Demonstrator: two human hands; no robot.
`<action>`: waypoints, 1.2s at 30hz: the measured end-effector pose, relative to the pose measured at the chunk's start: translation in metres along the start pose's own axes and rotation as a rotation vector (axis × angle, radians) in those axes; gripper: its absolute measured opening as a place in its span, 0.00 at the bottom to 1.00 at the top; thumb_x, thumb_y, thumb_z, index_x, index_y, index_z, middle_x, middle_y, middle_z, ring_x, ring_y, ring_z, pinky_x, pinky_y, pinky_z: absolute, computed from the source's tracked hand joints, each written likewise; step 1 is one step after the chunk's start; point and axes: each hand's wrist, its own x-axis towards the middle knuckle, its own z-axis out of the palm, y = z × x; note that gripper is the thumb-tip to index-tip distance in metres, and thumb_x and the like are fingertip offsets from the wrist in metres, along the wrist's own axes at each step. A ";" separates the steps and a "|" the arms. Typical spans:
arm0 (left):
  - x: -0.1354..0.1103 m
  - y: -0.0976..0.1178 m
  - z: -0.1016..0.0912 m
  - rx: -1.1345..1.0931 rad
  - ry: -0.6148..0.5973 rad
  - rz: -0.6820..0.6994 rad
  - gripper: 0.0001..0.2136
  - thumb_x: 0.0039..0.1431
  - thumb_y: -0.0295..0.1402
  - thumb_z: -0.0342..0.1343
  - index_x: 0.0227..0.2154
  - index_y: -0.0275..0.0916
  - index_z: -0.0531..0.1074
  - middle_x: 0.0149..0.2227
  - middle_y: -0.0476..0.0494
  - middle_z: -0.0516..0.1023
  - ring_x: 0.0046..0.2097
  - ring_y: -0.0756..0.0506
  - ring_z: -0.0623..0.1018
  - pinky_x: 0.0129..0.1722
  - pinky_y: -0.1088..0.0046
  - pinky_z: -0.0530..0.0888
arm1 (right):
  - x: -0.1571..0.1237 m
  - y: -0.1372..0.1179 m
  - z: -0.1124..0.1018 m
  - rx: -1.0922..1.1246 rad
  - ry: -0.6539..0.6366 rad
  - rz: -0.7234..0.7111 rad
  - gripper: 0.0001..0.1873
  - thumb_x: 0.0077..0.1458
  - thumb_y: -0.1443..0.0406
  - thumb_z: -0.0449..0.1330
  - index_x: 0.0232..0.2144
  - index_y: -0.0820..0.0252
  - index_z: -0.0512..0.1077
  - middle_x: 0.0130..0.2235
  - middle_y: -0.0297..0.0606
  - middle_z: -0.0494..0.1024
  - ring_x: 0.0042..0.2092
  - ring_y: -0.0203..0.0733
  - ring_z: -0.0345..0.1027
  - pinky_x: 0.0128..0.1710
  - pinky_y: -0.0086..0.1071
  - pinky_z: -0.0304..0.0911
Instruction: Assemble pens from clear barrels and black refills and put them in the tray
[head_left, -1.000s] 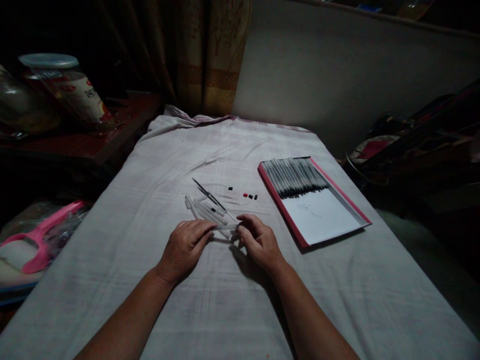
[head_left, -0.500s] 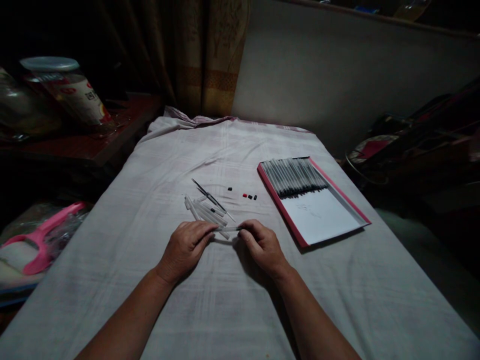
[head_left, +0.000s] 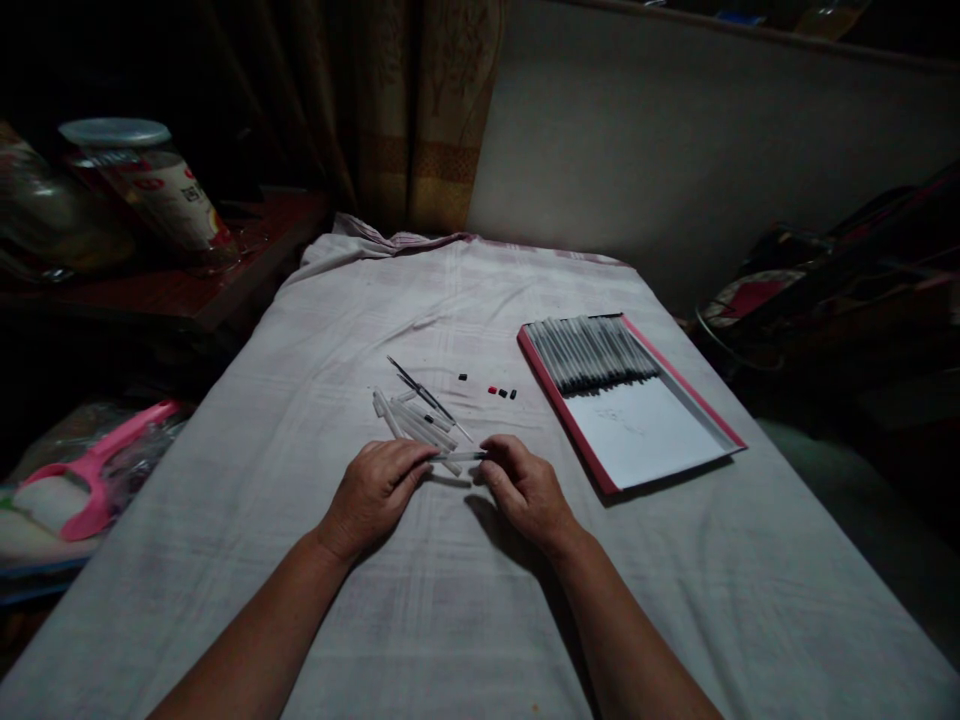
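Between my two hands a thin translucent pen (head_left: 461, 457) lies level, just above the cloth. My left hand (head_left: 379, 490) pinches its left end, and my right hand (head_left: 525, 490) closes around its dark right end, which the fingers partly hide. Just beyond them is a loose pile of clear pen barrels (head_left: 412, 418) with dark, thin refills (head_left: 431, 392) lying across it. Several small black and red plugs (head_left: 492, 390) are scattered to the right of the pile. A shallow red-edged box (head_left: 652, 440) holds a row of clear pens with black tips (head_left: 592, 352).
A pale checked cloth (head_left: 420, 600) covers the table. On the left stand a dark red side table (head_left: 225, 285) with a lidded jar (head_left: 150, 190), and a pink-handled item (head_left: 94, 470) among plastic bags. A curtain (head_left: 442, 120) and a pale wall (head_left: 600, 140) rise behind.
The camera view has shifted slightly. Both hands keep hold of the pen in nearly the same place; the pile, plugs and box lie as before.
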 end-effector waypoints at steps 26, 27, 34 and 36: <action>0.002 0.008 0.003 0.011 0.037 0.071 0.09 0.62 0.30 0.55 0.44 0.42 0.75 0.39 0.43 0.82 0.40 0.46 0.80 0.40 0.68 0.73 | -0.003 0.002 0.001 -0.058 0.049 -0.016 0.17 0.62 0.58 0.47 0.23 0.56 0.64 0.21 0.31 0.67 0.25 0.35 0.62 0.27 0.27 0.55; 0.002 0.009 0.004 0.015 0.043 0.077 0.10 0.62 0.29 0.54 0.45 0.42 0.75 0.39 0.43 0.82 0.40 0.46 0.80 0.40 0.68 0.73 | -0.003 0.002 0.001 -0.041 0.063 0.006 0.19 0.62 0.57 0.46 0.21 0.56 0.62 0.20 0.30 0.65 0.23 0.35 0.60 0.26 0.27 0.54; 0.011 0.018 0.006 -0.039 0.013 0.081 0.11 0.62 0.28 0.53 0.45 0.42 0.75 0.39 0.42 0.82 0.40 0.46 0.81 0.40 0.67 0.74 | -0.010 0.002 -0.010 0.030 0.024 0.022 0.15 0.62 0.58 0.48 0.28 0.56 0.68 0.23 0.31 0.71 0.26 0.36 0.65 0.29 0.27 0.58; 0.013 0.020 0.006 -0.037 -0.002 0.106 0.11 0.63 0.28 0.52 0.45 0.42 0.75 0.39 0.42 0.82 0.40 0.45 0.81 0.40 0.67 0.74 | -0.011 0.003 -0.012 0.020 0.055 0.015 0.17 0.62 0.57 0.49 0.23 0.56 0.66 0.22 0.31 0.69 0.25 0.35 0.64 0.28 0.27 0.57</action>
